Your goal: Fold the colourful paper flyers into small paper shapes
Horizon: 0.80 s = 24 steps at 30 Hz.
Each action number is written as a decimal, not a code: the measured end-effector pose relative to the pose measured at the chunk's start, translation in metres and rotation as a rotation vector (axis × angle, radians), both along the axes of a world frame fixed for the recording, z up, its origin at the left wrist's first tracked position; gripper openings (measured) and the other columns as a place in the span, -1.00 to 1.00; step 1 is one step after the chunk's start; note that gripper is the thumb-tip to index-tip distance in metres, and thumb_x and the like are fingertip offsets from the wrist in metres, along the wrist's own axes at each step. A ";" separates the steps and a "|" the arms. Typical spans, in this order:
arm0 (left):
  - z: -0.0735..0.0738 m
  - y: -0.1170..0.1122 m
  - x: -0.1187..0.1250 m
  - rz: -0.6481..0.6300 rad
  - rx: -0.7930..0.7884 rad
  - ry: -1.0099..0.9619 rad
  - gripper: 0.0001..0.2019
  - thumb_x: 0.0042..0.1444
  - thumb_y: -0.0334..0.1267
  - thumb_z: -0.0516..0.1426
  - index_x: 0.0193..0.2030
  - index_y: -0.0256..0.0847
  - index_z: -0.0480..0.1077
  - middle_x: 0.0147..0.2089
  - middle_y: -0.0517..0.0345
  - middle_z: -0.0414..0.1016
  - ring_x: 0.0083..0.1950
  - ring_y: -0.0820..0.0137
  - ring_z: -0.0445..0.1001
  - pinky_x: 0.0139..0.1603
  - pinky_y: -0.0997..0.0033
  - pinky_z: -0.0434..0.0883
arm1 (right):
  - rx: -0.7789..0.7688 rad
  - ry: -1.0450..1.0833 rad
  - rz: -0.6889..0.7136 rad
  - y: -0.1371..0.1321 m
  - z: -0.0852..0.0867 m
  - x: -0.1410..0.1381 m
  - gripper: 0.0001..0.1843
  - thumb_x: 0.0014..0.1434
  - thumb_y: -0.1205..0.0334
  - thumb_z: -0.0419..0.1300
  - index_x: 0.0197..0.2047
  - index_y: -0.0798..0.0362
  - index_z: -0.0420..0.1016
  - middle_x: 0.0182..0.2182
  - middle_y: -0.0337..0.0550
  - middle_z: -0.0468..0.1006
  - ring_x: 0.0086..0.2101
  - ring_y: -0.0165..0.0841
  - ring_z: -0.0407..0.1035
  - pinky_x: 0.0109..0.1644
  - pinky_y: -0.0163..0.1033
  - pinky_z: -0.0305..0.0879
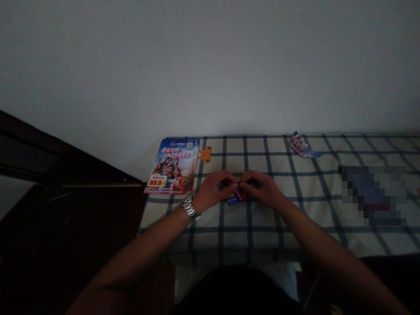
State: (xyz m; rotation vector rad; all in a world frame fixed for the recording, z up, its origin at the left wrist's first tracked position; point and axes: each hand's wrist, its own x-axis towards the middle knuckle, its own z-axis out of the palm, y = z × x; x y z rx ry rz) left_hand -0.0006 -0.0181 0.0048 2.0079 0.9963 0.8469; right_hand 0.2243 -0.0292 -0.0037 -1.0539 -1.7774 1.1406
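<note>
Both hands meet over the middle of the counter [295, 210], near its front edge. The left hand [213, 191] and the right hand [262, 188] pinch a small red-and-blue folded paper [236, 197] between their fingertips — fingers curled in, not spread. The paper looks partly folded; how many folds remain I cannot tell. A stack of flyers [173, 166] lies at the back left corner, and a crumpled scrap [300, 145] lies near the back edge.
</note>
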 end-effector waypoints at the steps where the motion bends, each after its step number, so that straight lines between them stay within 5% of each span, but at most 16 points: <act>1: 0.000 0.000 0.000 0.000 -0.001 -0.001 -0.76 0.29 -0.05 0.18 -0.22 -0.19 0.48 -0.30 0.19 0.54 -0.30 0.42 0.46 -0.23 0.43 0.37 | 0.000 0.001 0.001 0.000 0.000 0.000 -0.75 0.27 -0.03 0.29 -0.23 -0.02 0.54 -0.32 -0.18 0.60 -0.29 -0.29 0.49 -0.19 -0.19 0.43; 24: 0.005 -0.001 0.008 -0.037 0.004 0.040 -0.89 0.30 -0.22 0.16 -0.22 -0.17 0.45 -0.27 0.23 0.50 -0.25 0.42 0.44 -0.21 0.43 0.30 | 0.145 0.039 0.041 0.003 -0.002 -0.003 -0.77 0.34 0.02 0.21 -0.27 -0.02 0.45 -0.33 -0.18 0.47 -0.28 -0.30 0.40 -0.18 -0.19 0.32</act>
